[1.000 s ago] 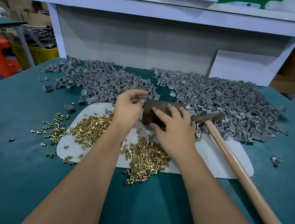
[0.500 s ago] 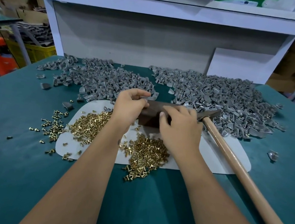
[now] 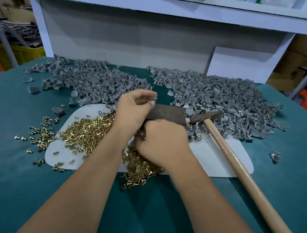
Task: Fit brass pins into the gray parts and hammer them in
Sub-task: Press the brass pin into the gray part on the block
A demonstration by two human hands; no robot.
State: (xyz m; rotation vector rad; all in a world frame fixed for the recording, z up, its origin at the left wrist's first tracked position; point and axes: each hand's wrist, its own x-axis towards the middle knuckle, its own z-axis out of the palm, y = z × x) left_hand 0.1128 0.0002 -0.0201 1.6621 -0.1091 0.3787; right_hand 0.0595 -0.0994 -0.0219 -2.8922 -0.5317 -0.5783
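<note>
My left hand (image 3: 133,112) pinches a small gray part (image 3: 152,98) at its fingertips, just above the left end of a dark metal block (image 3: 168,113). My right hand (image 3: 162,143) is low in front of the block, over the brass pins (image 3: 89,134), fingers curled down; what they hold is hidden. Two heaps of gray parts lie behind, one on the left (image 3: 95,81) and one on the right (image 3: 223,97). A wooden-handled hammer (image 3: 238,168) lies to the right, its head beside the block.
A white mat (image 3: 211,157) lies under the pins and block on the green table (image 3: 7,186). Loose pins (image 3: 41,134) are scattered left of the mat. Stray gray parts (image 3: 275,156) lie on the table. A white shelf frame (image 3: 161,4) stands behind.
My right hand has moved off the top of the block, toward me and down to the pins. My left hand stays at the block's left end with the gray part.
</note>
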